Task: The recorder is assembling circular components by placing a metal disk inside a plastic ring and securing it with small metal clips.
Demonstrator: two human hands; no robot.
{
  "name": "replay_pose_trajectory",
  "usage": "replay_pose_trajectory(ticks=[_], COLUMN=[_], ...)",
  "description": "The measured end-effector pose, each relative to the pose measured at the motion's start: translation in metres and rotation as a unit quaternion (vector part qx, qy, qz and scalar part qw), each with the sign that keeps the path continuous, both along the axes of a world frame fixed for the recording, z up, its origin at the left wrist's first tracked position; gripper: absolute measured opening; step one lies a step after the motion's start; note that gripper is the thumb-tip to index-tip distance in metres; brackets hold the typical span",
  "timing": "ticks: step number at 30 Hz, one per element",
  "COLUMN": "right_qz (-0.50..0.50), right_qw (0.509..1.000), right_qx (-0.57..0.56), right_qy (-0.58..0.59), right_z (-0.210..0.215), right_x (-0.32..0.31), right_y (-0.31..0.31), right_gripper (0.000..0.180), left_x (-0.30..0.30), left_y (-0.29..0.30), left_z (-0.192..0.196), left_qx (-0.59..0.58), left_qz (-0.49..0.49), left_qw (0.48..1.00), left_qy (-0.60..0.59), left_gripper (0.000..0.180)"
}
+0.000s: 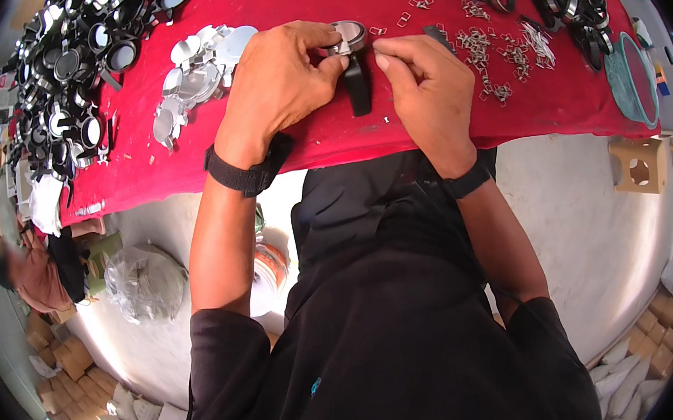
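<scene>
Hands: left hand [280,82] pinches round mirror [350,35] | right hand [430,87] fingers pinched beside its black handle [358,86]

Matt red cloth [330,142] over the table, glossy round mirror [350,34] in a shiny metal rim with a matt black plastic handle [358,86], bright metal discs [194,78], small shiny metal clips [491,53], black fabric wristbands [248,174], raw wooden block [638,165].

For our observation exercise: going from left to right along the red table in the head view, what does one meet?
Heap of black framed round pieces → loose silver discs → left hand → round piece with black handle → right hand → small metal clips → teal round tray.
</scene>
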State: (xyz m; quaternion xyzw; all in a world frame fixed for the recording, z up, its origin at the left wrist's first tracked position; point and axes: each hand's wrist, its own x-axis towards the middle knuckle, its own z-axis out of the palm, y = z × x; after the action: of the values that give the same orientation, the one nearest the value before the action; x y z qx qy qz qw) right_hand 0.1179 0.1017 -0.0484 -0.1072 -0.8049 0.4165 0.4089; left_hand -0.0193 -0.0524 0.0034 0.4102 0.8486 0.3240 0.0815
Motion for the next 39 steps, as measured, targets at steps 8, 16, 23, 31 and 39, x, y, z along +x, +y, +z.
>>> replay_pose_trajectory(ticks=[8,16,23,31,39], right_qz=[-0.114,-0.286,-0.286,-0.225,-0.263], right_qw=[0.992,0.944,0.936,0.933,0.89], right_qx=[-0.02,-0.021,0.016,0.13,0.121], right_qy=[-0.058,-0.16,-0.202,-0.249,-0.351], right_z=[-0.002,-0.012,0.002,0.002,-0.004], right_x=[0.084,0.164,0.173,0.141,0.139], right_y=[0.052,0.151,0.2,0.228,0.226], right_gripper=[0.015,0.018,0.017,0.014,0.017], left_x=[0.001,0.002,0.008,0.01,0.012], left_y=[0.003,0.003,0.003,0.006,0.005], left_z=[-0.001,-0.007,-0.002,-0.007,-0.006], left_qx=[0.017,0.063,0.054,0.062,0.056], left_qz=[0.016,0.016,0.037,0.065,0.069], left_qw=[0.999,0.998,0.996,0.992,0.994], left_qy=[-0.025,0.023,-0.066,-0.091,-0.065], left_gripper=[0.035,0.031,0.037,0.038,0.039])
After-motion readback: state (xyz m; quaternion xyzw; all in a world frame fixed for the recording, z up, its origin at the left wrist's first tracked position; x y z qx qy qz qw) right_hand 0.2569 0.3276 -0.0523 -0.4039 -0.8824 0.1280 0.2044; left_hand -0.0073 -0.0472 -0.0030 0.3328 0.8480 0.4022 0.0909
